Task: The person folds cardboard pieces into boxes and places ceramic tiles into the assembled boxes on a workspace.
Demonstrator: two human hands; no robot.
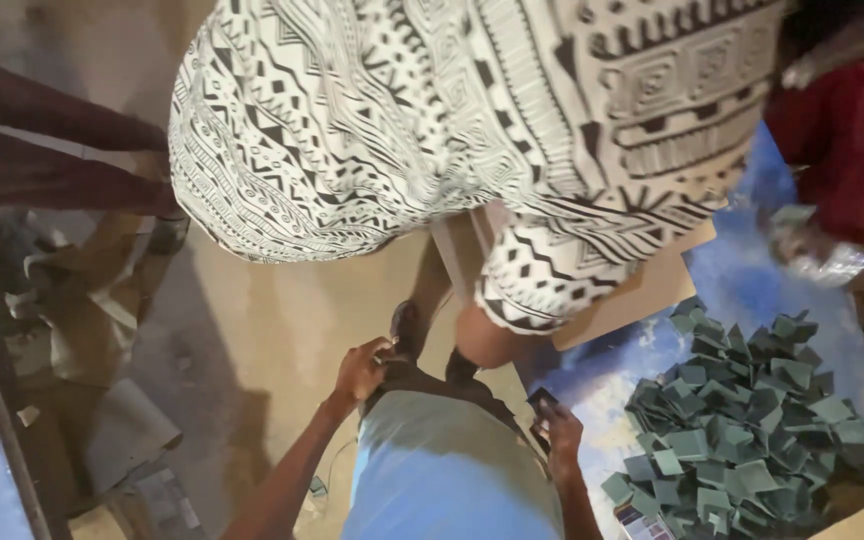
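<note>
Left hand (pixel 360 368) is seen at lower centre of the frame, fingers curled closed against the dark waistband of the wearer's grey trousers (pixel 452 470); nothing separate is seen held in it. Right hand (pixel 558 428) is seen just right of lower centre, closed around a small dark flat piece (pixel 542 402), which sticks up above the fingers.

A heap of pieces (pixel 742 430) is noted at lower right of the frame, lying on a blue patterned sheet (pixel 742 270) spread over the tabletop. The held piece is well apart from the heap, to its left.

Progress, judged only: one piece is in hand and a large heap lies untouched beside it; no sorted or finished stack can be made out, so most of the handling appears to be left.

Materials: the pieces are thin, flat, roughly square, dull grey-green, with a matt card-like look; they overlap loosely at all angles. The sheet is glossy, blue with pale cloud-like marks. A tan cardboard sheet (pixel 642 290) lies at centre right, partly under another person's black-and-white geometric-print garment (pixel 432 120), which fills the upper frame. The floor (pixel 272 310) is rough brown concrete.
</note>
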